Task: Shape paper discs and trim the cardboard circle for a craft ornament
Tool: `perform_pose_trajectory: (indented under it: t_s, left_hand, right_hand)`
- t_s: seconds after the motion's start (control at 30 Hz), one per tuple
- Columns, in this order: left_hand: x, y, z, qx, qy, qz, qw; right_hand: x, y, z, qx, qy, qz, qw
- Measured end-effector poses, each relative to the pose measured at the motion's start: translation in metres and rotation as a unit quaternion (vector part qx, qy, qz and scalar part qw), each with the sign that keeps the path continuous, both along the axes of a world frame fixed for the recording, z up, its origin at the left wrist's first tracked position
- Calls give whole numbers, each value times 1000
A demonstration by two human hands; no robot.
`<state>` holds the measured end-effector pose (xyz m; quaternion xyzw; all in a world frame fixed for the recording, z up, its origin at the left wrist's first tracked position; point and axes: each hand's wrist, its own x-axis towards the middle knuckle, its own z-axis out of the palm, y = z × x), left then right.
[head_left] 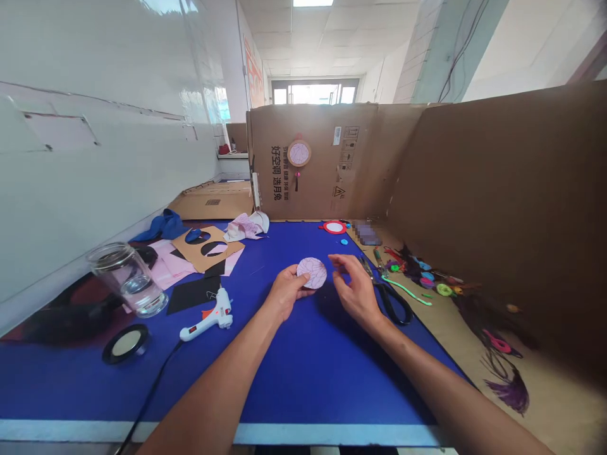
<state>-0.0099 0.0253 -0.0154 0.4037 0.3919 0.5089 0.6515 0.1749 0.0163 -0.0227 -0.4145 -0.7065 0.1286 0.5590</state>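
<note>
patterned disc [315,270], clamped by the left hand [287,291]; right hand [355,288] beside those fingers, its own apart; overtight pinching could crease it.

Purple-veined disc [315,270] in left hand [286,292]

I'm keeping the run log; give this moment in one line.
left hand: holds patterned disc | right hand: open, apart from disc | glue gun: on table | jar: left of glue gun

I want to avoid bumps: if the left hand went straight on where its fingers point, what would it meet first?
Carrying the patterned disc, the left hand would probably meet the right hand first, across a gap; one view leaves their depths uncertain.
</note>
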Motion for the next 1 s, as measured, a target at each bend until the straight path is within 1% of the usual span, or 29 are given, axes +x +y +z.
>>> perform_pose_trajectory:
  t_s: [0.07, 0.13, 0.2, 0.27, 0.37, 0.5, 0.6, 0.7, 0.87, 1.0]
  left_hand:
    - [-1, 0, 0, 8, 20, -5, 1000]
    - [-1, 0, -1, 18, 36, -8, 999]
    - [-2, 0, -2, 30, 52, -14, 998]
    - [-2, 0, -2, 38, 66, -21, 997]
    - [-1, 0, -2, 37, 74, -24, 996]
    - [-1, 1, -3, 27, 92, 7, 995]
    - [-2, 2, -4, 27, 110, 28, 993]
    - [0, 1, -5, 39, 124, 24, 991]
    - [7, -3, -4, 36, 118, 4, 992]
    - [7, -3, -4, 38, 108, 39, 993]
  right_hand:
    - [2, 4, 1, -86, 72, 17, 994]
    - [3, 8, -1, -168, 126, 51, 976]
    - [2, 12, -4, -223, 165, 89, 957]
    - [1, 15, -7, -250, 185, 122, 943]
    - [-1, 17, -10, -270, 191, 143, 933]
    - [0, 16, -10, -290, 202, 141, 925]
    - [1, 15, -10, -287, 180, 140, 930]
    - [2, 15, -9, -272, 163, 132, 939]
    - [5, 13, -4, -281, 183, 127, 934]
    - [6, 11, -2, -307, 155, 151, 927]
